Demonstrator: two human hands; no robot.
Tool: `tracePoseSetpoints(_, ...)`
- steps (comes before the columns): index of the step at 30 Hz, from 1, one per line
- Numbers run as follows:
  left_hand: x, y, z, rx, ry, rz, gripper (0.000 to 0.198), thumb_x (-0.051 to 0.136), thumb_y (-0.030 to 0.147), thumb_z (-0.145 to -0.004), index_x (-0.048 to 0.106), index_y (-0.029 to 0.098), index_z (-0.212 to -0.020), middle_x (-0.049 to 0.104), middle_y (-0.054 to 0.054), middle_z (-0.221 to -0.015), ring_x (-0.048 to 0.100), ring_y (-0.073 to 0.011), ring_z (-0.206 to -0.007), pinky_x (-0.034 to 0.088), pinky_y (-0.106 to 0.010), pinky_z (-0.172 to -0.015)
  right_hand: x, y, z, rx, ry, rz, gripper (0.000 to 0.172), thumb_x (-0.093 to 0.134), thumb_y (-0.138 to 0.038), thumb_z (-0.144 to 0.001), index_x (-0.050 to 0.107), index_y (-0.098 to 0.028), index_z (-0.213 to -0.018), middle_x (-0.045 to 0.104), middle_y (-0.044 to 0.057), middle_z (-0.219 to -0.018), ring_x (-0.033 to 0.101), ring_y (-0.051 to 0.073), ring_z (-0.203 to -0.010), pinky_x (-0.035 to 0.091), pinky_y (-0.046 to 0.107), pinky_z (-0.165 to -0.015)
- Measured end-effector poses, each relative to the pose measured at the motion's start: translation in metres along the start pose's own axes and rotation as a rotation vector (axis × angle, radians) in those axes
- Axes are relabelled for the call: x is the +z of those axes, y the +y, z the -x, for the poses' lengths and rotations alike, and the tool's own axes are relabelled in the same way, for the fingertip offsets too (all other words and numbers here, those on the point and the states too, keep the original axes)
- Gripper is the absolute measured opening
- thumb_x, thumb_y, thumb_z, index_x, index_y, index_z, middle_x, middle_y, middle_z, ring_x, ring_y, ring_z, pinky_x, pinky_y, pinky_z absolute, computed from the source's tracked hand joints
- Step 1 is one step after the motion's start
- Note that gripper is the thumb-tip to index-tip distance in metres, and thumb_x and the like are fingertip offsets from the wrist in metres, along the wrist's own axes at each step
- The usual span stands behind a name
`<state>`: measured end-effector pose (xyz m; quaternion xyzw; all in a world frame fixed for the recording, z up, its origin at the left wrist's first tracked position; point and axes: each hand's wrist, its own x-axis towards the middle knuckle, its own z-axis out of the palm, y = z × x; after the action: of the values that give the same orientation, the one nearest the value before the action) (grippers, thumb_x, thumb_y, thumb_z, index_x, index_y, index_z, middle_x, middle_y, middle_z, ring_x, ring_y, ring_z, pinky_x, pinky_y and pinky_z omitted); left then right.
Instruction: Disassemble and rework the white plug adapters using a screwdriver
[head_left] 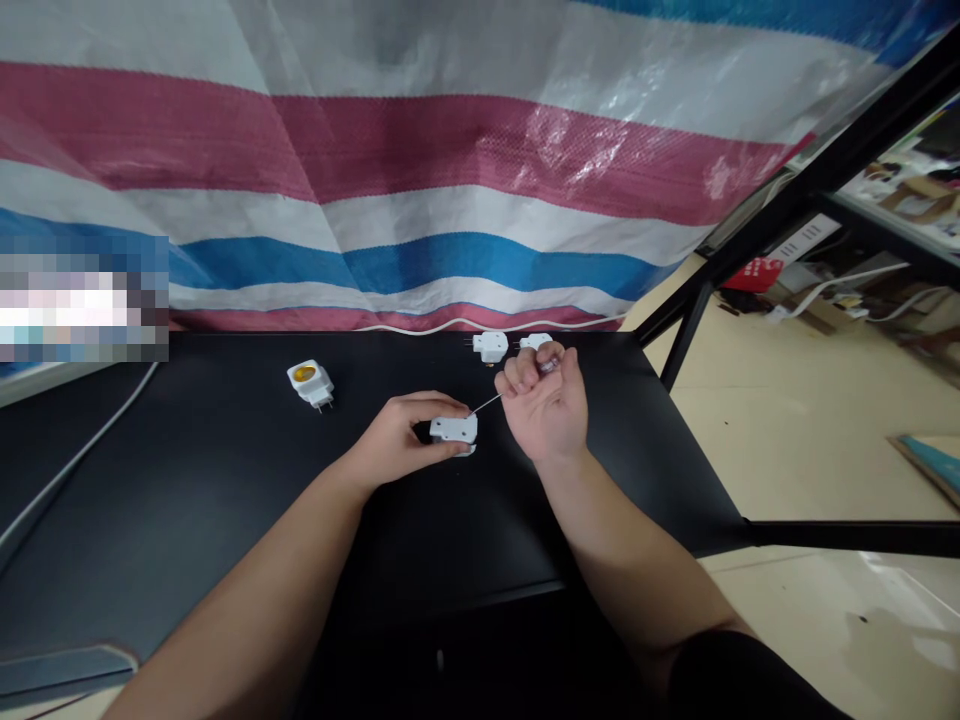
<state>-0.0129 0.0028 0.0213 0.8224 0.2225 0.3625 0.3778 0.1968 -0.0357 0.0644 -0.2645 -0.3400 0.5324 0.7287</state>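
On the black table, my left hand (409, 435) grips a small white plastic plug housing (454, 428) between thumb and fingers. Small dark holes show on the housing's upper face. My right hand (546, 400) is closed, palm turned up, around the clear handle of a screwdriver (487, 404). Its thin metal shaft slants down to the left, and the tip meets the far edge of the housing near my left fingertips. Most of the handle is hidden by my fingers.
A white plug unit with a yellow round inset (306, 376) lies to the left. Two white plug units, one nearer the middle (490, 346) and another (535, 341) beside my right hand, lie at the back. A striped sheet (420, 150) hangs behind; a black metal frame (679, 330) stands right.
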Motion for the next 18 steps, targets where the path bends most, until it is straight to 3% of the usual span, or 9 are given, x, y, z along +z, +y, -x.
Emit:
tracePoseSetpoints(4, -0.002, -0.003, 0.000, 0.033, 0.062, -0.033, 0.030, 0.089, 0.033, -0.087, 0.082, 0.022, -0.114, 0.081, -0.012, -0.119, 0.080, -0.0252, -0.108, 0.064, -0.038, -0.095, 0.001, -0.001, 0.000, 0.059, 0.028, -0.046, 0.036, 0.059, -0.057, -0.101, 0.049, -0.027, -0.085, 0.034, -0.002, -0.073, 0.035, 0.016, -0.063, 0.039, 0.031, -0.062)
tracePoseSetpoints(8, -0.008, -0.008, 0.000, 0.012, 0.174, -0.140, 0.023, 0.087, 0.033, -0.088, 0.080, 0.021, -0.106, 0.081, -0.011, -0.115, 0.078, -0.0250, -0.106, 0.062, -0.040, -0.095, -0.001, -0.002, 0.000, 0.119, 0.034, -0.061, 0.022, 0.061, -0.045, -0.096, 0.052, -0.026, -0.089, 0.039, -0.001, -0.079, 0.037, 0.014, -0.064, 0.038, 0.030, -0.061)
tracePoseSetpoints(14, -0.018, -0.028, 0.004, -0.217, 0.293, -0.257, 0.036, 0.083, 0.038, -0.087, 0.073, 0.022, -0.117, 0.079, -0.008, -0.117, 0.075, -0.0253, -0.102, 0.059, -0.040, -0.090, -0.007, 0.006, -0.005, 0.240, 0.088, 0.045, 0.016, 0.070, -0.033, -0.083, 0.066, -0.022, -0.093, 0.049, 0.001, -0.090, 0.045, 0.011, -0.066, 0.026, 0.024, -0.050)
tracePoseSetpoints(18, -0.022, -0.043, 0.008, -0.308, 0.227, -0.390, 0.040, 0.081, 0.038, -0.084, 0.071, 0.023, -0.120, 0.078, -0.008, -0.115, 0.073, -0.0283, -0.104, 0.057, -0.044, -0.093, -0.017, 0.017, -0.006, 0.296, 0.080, 0.292, 0.018, 0.068, -0.037, -0.090, 0.070, -0.022, -0.099, 0.056, 0.003, -0.091, 0.049, 0.013, -0.068, 0.031, 0.025, -0.049)
